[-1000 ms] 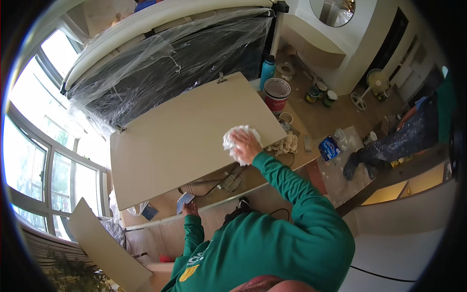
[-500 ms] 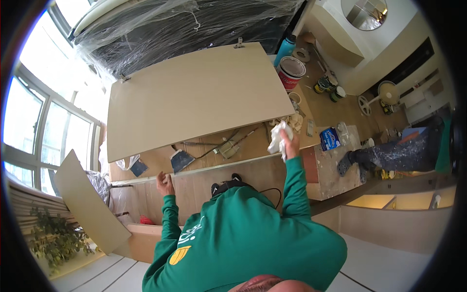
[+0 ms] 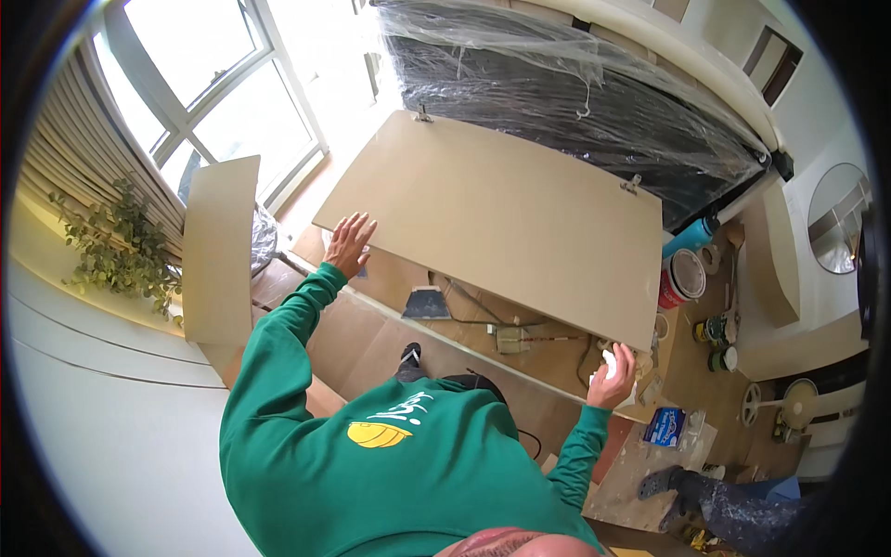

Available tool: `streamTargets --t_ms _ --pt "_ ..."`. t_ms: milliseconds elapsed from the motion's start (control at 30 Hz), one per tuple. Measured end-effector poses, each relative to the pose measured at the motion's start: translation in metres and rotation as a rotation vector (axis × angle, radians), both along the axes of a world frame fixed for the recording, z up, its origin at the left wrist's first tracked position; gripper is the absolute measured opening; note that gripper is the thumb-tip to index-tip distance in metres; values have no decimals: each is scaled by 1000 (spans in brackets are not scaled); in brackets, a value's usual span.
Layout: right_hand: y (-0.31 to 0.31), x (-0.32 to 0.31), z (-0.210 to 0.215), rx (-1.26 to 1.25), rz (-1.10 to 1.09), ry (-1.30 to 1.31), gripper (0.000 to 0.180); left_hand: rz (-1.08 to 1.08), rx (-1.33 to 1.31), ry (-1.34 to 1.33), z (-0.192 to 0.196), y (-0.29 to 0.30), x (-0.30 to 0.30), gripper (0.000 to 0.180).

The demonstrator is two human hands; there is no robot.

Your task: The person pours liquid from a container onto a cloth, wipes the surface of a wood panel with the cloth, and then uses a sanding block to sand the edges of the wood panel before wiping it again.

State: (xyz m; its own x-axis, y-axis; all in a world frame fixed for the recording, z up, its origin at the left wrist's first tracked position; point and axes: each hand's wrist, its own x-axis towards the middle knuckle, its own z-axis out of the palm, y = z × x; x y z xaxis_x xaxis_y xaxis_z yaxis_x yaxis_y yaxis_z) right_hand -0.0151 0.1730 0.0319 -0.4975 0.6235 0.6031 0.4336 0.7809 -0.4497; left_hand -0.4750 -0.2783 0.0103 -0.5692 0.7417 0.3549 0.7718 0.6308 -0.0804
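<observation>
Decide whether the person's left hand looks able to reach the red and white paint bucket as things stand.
Probably not. The left hand rests at the near left corner of the large beige board, while the paint bucket stands beyond its far right end, the board's full length away.

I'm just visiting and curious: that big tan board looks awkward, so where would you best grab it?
Probably by the near long edge, one hand toward each end, coming from the person's side. The tan board is wide, flat and thin, so spread hands should steady it. The left hand lies flat at one near corner; the right hand, holding a white cloth, is beside the other.
</observation>
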Motion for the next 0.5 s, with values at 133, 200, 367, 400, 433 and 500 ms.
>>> streamTargets --t_ms 133,200,367,400,433,500 --pt "-21 -19 -19 120 -37 -97 60 -137 -122 -1 -4 16 -37 92" --pt "-32 -41 -28 192 -61 -193 66 -252 -105 11 -5 20 -51 89" --pt "-34 -86 -42 305 -114 -360 55 -505 -22 -20 -9 17 -80 89" --pt "-27 -90 -40 349 -114 -381 52 -534 0 -12 -9 21 -82 89" --pt "-26 -91 -40 381 -130 -402 48 -550 15 -7 -9 18 -83 89" --pt "-18 -96 -34 449 -146 -432 42 -574 12 0 -1 20 -82 87"
